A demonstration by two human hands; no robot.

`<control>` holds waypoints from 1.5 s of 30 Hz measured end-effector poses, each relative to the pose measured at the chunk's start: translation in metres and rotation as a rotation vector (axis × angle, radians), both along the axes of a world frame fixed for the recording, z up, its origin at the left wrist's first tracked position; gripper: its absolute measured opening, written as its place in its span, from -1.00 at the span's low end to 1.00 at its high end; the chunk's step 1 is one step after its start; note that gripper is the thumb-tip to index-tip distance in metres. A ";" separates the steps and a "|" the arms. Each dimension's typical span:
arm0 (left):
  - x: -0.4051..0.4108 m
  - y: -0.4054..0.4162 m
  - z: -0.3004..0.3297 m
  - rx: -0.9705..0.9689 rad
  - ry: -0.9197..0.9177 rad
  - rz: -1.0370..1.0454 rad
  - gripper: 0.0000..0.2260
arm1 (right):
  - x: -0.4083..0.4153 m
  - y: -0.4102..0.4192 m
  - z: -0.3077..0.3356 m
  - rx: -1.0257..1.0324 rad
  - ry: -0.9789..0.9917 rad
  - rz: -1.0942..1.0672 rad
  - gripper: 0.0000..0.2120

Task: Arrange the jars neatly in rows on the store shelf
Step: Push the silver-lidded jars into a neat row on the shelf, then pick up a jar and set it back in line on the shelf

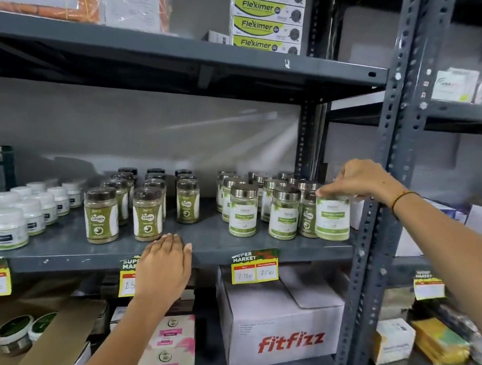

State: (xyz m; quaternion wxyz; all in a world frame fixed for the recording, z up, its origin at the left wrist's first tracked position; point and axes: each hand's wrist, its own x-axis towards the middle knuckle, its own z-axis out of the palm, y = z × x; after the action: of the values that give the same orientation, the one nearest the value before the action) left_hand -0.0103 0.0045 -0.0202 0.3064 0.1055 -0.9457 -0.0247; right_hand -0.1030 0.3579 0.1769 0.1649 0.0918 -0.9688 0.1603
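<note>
While the left hand lies flat and empty on the shelf edge, right hand pinches the lid of the rightmost jar; advise setting it level with neighbouring silver-lidded jars, label forward

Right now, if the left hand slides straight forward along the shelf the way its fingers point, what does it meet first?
Most likely the brown-lidded jar just ahead of the left hand; its fingertips lie on the shelf edge almost at the jar's base, slightly to its right. Depth is uncertain.
</note>
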 end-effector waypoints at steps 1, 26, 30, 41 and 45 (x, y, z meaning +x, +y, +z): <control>0.000 0.000 0.000 -0.001 0.002 -0.002 -0.52 | -0.002 0.003 0.000 0.014 -0.003 -0.027 -0.39; 0.003 0.004 0.002 0.009 0.013 0.007 -0.47 | -0.034 -0.003 -0.011 0.381 -0.006 -0.191 -0.36; 0.004 0.004 0.003 0.007 0.010 0.003 -0.46 | -0.042 -0.017 -0.008 0.376 0.208 -0.064 -0.31; 0.003 0.005 0.000 -0.006 0.012 0.026 -0.44 | -0.082 -0.031 -0.021 0.517 -0.266 0.134 -0.23; 0.004 0.006 0.000 -0.020 0.001 0.028 -0.45 | -0.083 -0.033 -0.016 0.412 -0.290 0.182 -0.27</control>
State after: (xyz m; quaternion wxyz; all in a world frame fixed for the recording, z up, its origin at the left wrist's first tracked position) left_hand -0.0059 0.0105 -0.0197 0.3083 0.1157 -0.9442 -0.0110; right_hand -0.1862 0.3250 0.1608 -0.0127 0.1862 -0.9823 -0.0149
